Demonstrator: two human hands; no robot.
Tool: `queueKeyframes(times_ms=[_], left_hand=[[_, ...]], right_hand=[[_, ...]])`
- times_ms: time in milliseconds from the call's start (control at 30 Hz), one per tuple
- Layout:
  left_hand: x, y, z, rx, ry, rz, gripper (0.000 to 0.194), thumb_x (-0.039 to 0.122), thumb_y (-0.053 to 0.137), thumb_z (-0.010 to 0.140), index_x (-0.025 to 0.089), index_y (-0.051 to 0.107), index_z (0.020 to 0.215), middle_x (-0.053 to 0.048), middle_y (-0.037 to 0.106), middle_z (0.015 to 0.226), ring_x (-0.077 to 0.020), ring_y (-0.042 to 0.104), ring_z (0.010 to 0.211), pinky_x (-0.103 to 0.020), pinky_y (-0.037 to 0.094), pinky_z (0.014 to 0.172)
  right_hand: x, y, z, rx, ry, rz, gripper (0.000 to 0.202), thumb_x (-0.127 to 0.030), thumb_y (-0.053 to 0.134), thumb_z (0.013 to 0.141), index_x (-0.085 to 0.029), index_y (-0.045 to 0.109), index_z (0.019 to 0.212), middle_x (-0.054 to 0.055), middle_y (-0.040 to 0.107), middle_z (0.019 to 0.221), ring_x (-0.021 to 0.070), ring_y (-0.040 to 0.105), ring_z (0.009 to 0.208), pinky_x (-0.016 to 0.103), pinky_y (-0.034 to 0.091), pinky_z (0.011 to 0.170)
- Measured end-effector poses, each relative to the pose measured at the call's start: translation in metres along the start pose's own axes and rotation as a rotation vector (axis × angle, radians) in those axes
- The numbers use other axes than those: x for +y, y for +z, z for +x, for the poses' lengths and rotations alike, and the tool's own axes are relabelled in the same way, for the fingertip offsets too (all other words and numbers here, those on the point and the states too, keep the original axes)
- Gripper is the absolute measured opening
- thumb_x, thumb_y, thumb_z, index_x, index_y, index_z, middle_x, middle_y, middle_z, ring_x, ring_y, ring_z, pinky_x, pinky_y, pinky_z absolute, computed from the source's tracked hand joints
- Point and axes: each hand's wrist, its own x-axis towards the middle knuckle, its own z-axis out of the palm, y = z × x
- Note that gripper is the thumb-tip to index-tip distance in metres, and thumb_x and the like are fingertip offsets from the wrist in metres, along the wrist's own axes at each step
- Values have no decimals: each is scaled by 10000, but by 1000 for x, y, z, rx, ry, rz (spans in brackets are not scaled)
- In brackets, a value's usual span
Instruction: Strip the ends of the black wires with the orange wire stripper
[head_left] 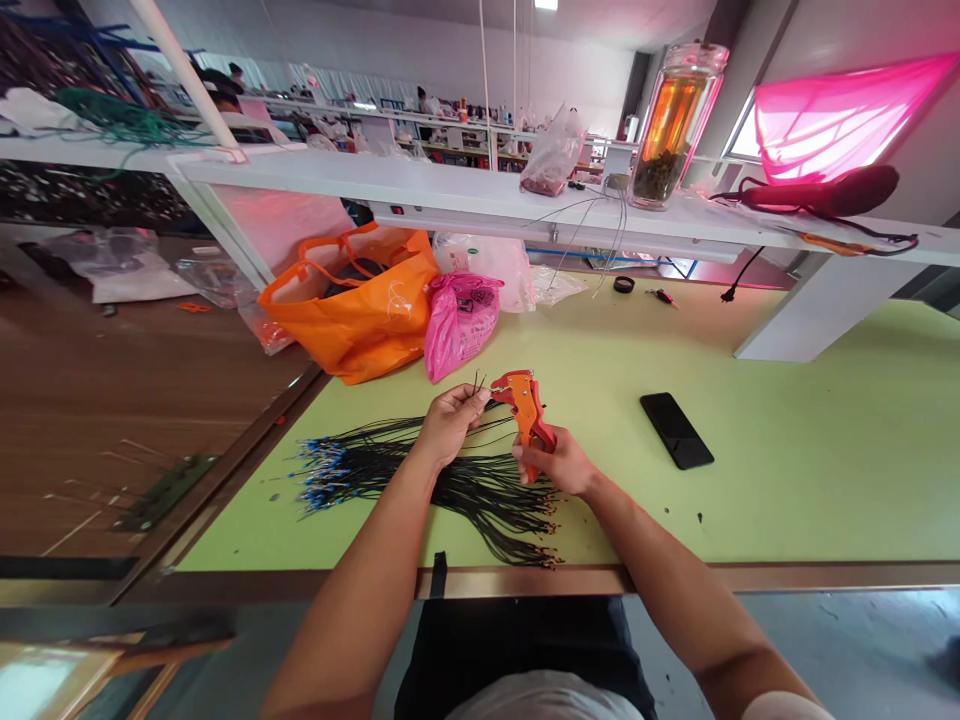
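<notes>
My left hand (pixel 452 422) pinches a thin black wire (pixel 477 381), whose ends stick up past the fingertips, close to the jaws of an orange and red hand tool (pixel 525 402). Around the tool's handles is wrapped my right hand (pixel 559 462). Whether the wire sits inside the jaws is too small to tell. Beneath both hands a large bundle of black wires (pixel 480 490) lies on the green tabletop (pixel 780 440), with blue and bare ends at the left and orange-brown tips at the right.
An orange bag (pixel 367 320) and a pink plastic bag (pixel 461 325) stand behind the bundle. To the right lies a black phone (pixel 676 430). A white shelf (pixel 435 190) crosses above the table, carrying a glass jar of amber liquid (pixel 675 125). Black tape (pixel 623 285) lies further back.
</notes>
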Motion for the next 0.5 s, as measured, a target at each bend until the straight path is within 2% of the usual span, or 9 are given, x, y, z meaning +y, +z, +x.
queueKeyframes(times_ms=[100,233,367,433,500], left_hand=[[2,0,1,-2,-2,-53,500,580,915,653,154,725,835,46,493,608,-68,371,537,-213,268,498],[3,-1,0,-47,-11,-10,514,614,880,691,159,758,896,-4,602,730,-77,412,560,-219,286,508],[-5,-2,-3,-153,67,378,398,583,829,758,192,770,804,-42,680,716,-151,521,620,-265,398,594],[-9,-2,-4,-215,141,552,320,533,820,772,216,781,770,-57,716,731,-197,571,676,-287,431,650],[-13,-1,-5,-277,184,628,258,490,814,777,232,800,776,-72,754,788,-231,614,731,-303,455,698]], right_hand=[[-4,-13,1,-46,39,128,506,-460,902,736,-157,646,1051,46,749,794,186,729,674,310,565,652],[-8,-32,4,99,5,255,523,-448,899,733,-170,651,1100,47,756,858,208,755,726,349,604,711],[-10,-43,9,302,-27,335,530,-416,924,684,-187,653,1079,41,748,864,223,763,751,400,632,787],[-10,-48,11,364,-45,352,538,-409,924,682,-198,644,1089,41,748,865,231,766,771,414,638,807],[-8,-53,13,397,-63,348,529,-414,911,701,-204,634,1099,39,747,874,231,770,783,419,642,818]])
